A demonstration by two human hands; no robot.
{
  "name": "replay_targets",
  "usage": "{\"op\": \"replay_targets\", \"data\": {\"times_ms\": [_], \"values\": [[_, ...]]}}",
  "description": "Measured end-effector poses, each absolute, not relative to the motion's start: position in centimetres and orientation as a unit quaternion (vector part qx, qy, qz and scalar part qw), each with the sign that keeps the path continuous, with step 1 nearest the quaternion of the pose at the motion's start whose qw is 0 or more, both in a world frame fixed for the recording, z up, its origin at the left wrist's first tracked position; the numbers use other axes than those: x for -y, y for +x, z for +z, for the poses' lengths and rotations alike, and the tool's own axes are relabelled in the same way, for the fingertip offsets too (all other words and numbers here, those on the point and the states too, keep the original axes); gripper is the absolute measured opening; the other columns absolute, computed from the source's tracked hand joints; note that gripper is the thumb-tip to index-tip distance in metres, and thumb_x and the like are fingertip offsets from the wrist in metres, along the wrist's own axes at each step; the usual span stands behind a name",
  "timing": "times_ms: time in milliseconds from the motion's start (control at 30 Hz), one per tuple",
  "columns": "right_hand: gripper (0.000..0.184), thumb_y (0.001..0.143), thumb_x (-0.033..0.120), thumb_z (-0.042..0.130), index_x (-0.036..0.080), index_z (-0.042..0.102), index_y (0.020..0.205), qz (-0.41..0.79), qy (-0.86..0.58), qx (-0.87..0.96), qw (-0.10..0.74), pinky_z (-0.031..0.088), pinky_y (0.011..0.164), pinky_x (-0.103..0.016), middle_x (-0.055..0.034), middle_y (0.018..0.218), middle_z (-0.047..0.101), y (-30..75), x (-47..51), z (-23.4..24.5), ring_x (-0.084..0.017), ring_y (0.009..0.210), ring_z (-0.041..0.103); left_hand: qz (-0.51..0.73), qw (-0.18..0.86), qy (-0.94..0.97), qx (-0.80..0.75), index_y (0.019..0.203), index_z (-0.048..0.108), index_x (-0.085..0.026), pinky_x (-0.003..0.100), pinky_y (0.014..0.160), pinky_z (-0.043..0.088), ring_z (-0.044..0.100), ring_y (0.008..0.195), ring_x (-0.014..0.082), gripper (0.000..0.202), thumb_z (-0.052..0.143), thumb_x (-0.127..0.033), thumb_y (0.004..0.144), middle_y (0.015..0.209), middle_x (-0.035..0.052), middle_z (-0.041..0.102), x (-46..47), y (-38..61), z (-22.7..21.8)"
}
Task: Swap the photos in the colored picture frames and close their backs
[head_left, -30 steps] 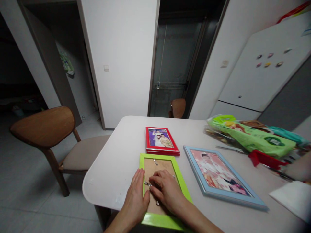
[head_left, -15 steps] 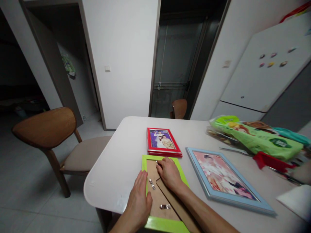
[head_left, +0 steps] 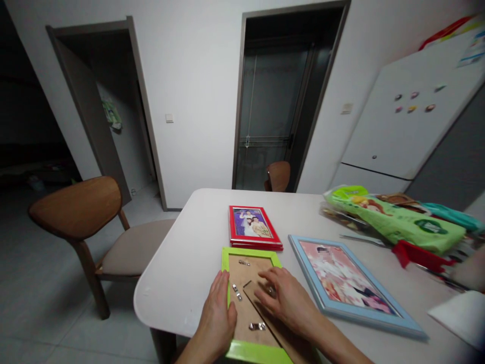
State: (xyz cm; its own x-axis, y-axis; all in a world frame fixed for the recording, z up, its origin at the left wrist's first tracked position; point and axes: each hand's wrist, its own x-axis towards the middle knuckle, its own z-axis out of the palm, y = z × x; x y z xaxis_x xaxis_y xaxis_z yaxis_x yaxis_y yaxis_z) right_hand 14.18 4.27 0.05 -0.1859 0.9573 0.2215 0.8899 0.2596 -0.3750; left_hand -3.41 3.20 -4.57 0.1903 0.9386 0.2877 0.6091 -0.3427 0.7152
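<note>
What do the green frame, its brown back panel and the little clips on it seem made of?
Green frame: painted wood or plastic, cannot tell which; glossy, from the pale sheen along its near edge. Brown back panel: probably fibreboard, matte, given its even tan face. Clips: likely metal, shiny, from their silvery glints.

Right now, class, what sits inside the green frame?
Inside the green frame, a brown board, metal clips and a strip show. The right hand hides part; anything beneath the board is covered.
</note>
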Motion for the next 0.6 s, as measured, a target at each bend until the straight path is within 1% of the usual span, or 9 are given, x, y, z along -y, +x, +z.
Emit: {"op": "replay_targets", "data": {"times_ms": [100, 167, 233, 367, 400, 467, 533, 600], "values": [[0.040, 0.062, 0.032, 0.054, 0.019, 0.057, 0.099, 0.124, -0.605, 0.764, 0.184, 0.036, 0.072, -0.029, -0.0079, 0.088, 0.057, 14.8, -2.0, -0.4, -0.021, 0.082, 0.051, 0.358, 0.234, 0.733, -0.529, 0.122, 0.034, -0.006, 0.035, 0.101, 0.022, 0.028, 0.120, 0.0199, 0.056, 0.039, -0.012, 0.067, 0.130, 0.0127, 0.035, -3.3, -3.4, -4.7], [0.041, 0.061, 0.028, 0.052, 0.017, 0.056, 0.100, 0.135, -0.609, 0.757, 0.195, 0.036, 0.074, -0.029, -0.0085, 0.090, 0.056, 14.9, -1.6, -0.7, -0.021, 0.084, 0.050, 0.352, 0.246, 0.726, -0.537, 0.122, 0.033, -0.005, 0.034, 0.101, 0.020, 0.027, 0.121, 0.0200, 0.056, 0.041, -0.014, 0.067, 0.130, 0.0127, 0.034, -3.4, -3.3, -4.7], [0.039, 0.060, 0.024, 0.049, 0.016, 0.057, 0.098, 0.138, -0.615, 0.748, 0.207, 0.037, 0.074, -0.027, -0.0080, 0.087, 0.056, 15.0, -1.7, -0.7, -0.020, 0.083, 0.051, 0.353, 0.265, 0.714, -0.543, 0.122, 0.034, -0.006, 0.033, 0.101, 0.020, 0.027, 0.121, 0.0204, 0.056, 0.044, -0.018, 0.068, 0.130, 0.0126, 0.034, -3.5, -3.2, -4.4], [0.034, 0.061, 0.024, 0.048, 0.018, 0.060, 0.091, 0.125, -0.620, 0.748, 0.201, 0.038, 0.070, -0.027, -0.0068, 0.080, 0.057, 14.8, -2.2, 1.1, -0.020, 0.079, 0.052, 0.423, 0.336, 0.646, -0.539, 0.117, 0.040, -0.007, 0.033, 0.099, 0.022, 0.034, 0.115, 0.0231, 0.055, 0.052, -0.024, 0.065, 0.123, 0.0142, 0.042, -3.9, -2.3, -2.9], [0.034, 0.061, 0.025, 0.049, 0.018, 0.060, 0.092, 0.120, -0.621, 0.748, 0.202, 0.039, 0.070, -0.028, -0.0070, 0.081, 0.057, 14.6, -2.1, 1.9, -0.020, 0.079, 0.053, 0.450, 0.362, 0.621, -0.530, 0.115, 0.042, -0.008, 0.033, 0.097, 0.024, 0.037, 0.113, 0.0233, 0.054, 0.053, -0.024, 0.065, 0.120, 0.0139, 0.046, -4.0, -1.9, -2.5], [0.036, 0.062, 0.027, 0.050, 0.018, 0.059, 0.095, 0.117, -0.613, 0.752, 0.213, 0.039, 0.072, -0.029, -0.0073, 0.083, 0.057, 14.1, -2.0, 3.2, -0.021, 0.081, 0.053, 0.492, 0.419, 0.576, -0.501, 0.110, 0.044, -0.011, 0.031, 0.091, 0.032, 0.045, 0.105, 0.0225, 0.046, 0.051, -0.027, 0.068, 0.112, 0.0118, 0.052, -4.2, -1.5, -1.7], [0.037, 0.064, 0.031, 0.050, 0.019, 0.057, 0.098, 0.128, -0.593, 0.759, 0.236, 0.040, 0.073, -0.029, -0.0070, 0.087, 0.056, 13.8, -1.9, 4.0, -0.020, 0.082, 0.053, 0.508, 0.474, 0.543, -0.471, 0.103, 0.047, -0.013, 0.029, 0.080, 0.041, 0.055, 0.093, 0.0211, 0.036, 0.047, -0.030, 0.071, 0.102, 0.0097, 0.059, -4.5, -1.7, -1.1], [0.038, 0.069, 0.035, 0.045, 0.019, 0.054, 0.103, 0.133, -0.584, 0.759, 0.257, 0.040, 0.073, -0.029, -0.0069, 0.089, 0.056, 14.1, -2.0, 4.0, -0.018, 0.080, 0.053, 0.503, 0.502, 0.529, -0.464, 0.099, 0.047, -0.013, 0.029, 0.070, 0.046, 0.059, 0.082, 0.0202, 0.032, 0.043, -0.032, 0.073, 0.093, 0.0089, 0.063, -4.9, -2.9, -0.9]]}}
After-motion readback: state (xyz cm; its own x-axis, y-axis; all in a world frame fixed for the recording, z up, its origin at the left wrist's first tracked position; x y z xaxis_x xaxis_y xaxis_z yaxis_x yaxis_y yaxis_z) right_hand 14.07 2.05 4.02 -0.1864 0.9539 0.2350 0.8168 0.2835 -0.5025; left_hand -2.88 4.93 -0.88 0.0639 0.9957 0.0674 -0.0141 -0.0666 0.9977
